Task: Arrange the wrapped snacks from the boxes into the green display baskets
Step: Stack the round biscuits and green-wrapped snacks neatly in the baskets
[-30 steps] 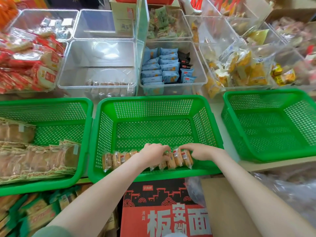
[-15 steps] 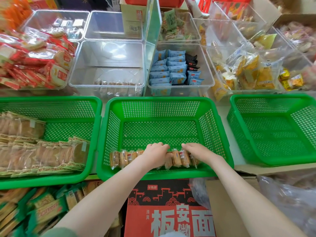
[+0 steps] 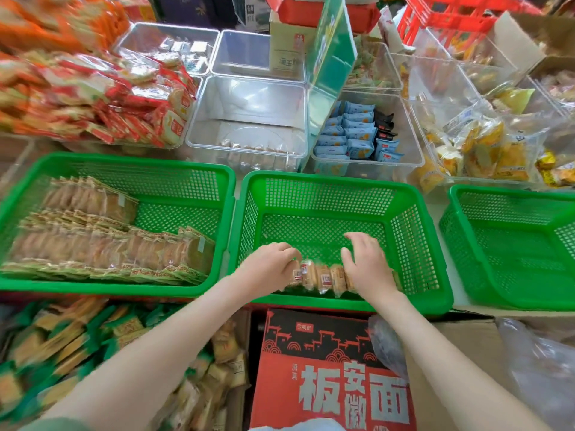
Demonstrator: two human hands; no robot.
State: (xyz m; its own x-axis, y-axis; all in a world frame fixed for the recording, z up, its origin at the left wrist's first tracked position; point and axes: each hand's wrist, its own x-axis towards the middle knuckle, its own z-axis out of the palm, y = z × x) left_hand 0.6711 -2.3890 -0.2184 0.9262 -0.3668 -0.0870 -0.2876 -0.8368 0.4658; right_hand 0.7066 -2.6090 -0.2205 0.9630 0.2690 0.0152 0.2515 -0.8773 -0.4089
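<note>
Middle green basket (image 3: pixel 339 181): floor bare from the middle to the far wall, open from above. Near wall taken by a row of wrapped snacks (image 3: pixel 320 276) on edge, my left hand (image 3: pixel 267 265) with curled fingers on its left end, my right hand (image 3: pixel 368 262) spread over its right end. Left green basket (image 3: pixel 124 163): mostly packed with wrapped biscuits (image 3: pixel 102 250), free room only at its far right. Right green basket (image 3: pixel 497 194): floor bare. Clear bins (image 3: pixel 249 88) crowd just behind the far rims. Red carton (image 3: pixel 329 368) just below the middle basket's near rim
</note>
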